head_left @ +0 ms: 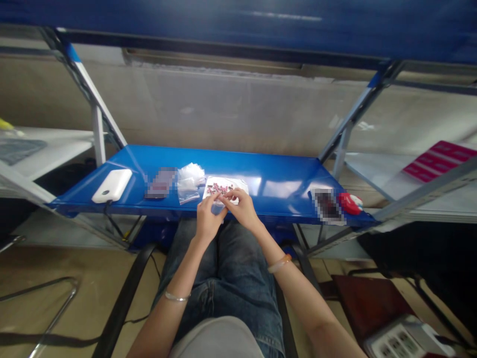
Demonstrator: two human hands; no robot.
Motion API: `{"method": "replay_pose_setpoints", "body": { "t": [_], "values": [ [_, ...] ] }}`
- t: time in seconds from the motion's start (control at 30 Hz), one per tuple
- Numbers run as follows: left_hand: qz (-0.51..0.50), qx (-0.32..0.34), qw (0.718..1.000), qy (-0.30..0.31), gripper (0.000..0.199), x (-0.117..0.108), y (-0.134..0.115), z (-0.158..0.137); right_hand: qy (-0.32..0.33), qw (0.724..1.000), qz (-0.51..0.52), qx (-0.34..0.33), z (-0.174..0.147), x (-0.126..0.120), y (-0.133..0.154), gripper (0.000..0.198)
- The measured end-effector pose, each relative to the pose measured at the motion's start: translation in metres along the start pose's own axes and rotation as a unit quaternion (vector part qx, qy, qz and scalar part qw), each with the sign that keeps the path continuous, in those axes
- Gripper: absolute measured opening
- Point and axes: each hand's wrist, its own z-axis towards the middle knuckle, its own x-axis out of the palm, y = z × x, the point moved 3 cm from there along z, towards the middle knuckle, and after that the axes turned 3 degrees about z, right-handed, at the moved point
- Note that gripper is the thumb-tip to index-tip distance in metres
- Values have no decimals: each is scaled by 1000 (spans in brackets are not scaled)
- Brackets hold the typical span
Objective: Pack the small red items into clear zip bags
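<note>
My left hand [209, 217] and my right hand [239, 209] meet at the front edge of the blue shelf table [261, 171]. Both are closed, fingertips pinched together on what looks like a small clear plastic bag [216, 208]; the fingers hide much of it. Just beyond them lies a white sheet or shallow tray [240, 183] with many small red and dark pieces [220, 188] on it. To the left of this rests a loose pile of clear plastic bags [191, 178].
A white device [112, 185] with a dark cable sits at the left end. Beside it is a blurred-out flat object [162, 183]. Another blurred item [328, 205] and a red-and-white object [350, 203] lie at the right end. Slanted metal posts [99, 114] flank the table.
</note>
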Motion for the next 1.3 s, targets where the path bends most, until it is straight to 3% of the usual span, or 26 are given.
{"method": "replay_pose_setpoints", "body": {
  "t": [0.53, 0.67, 0.83, 1.0, 1.3],
  "values": [
    [-51, 14, 999, -2, 34, 4, -16, 9, -24, 1000, 13, 14, 3, -18, -10, 26],
    [-47, -8, 999, -16, 36, -1, -9, 7, -61, 995, -73, 7, 6, -21, -29, 20],
    [-55, -49, 997, -34, 37, -7, 6, 4, -34, 977, -201, 58, 5, -14, -64, 10],
    [-69, -70, 994, -45, 38, -12, 14, 4, -39, 976, -205, 65, 4, -9, -75, 9],
    [-86, -124, 987, -55, 34, -20, 24, 4, -31, 978, -197, 64, 7, -5, -68, 12]
  ]
}}
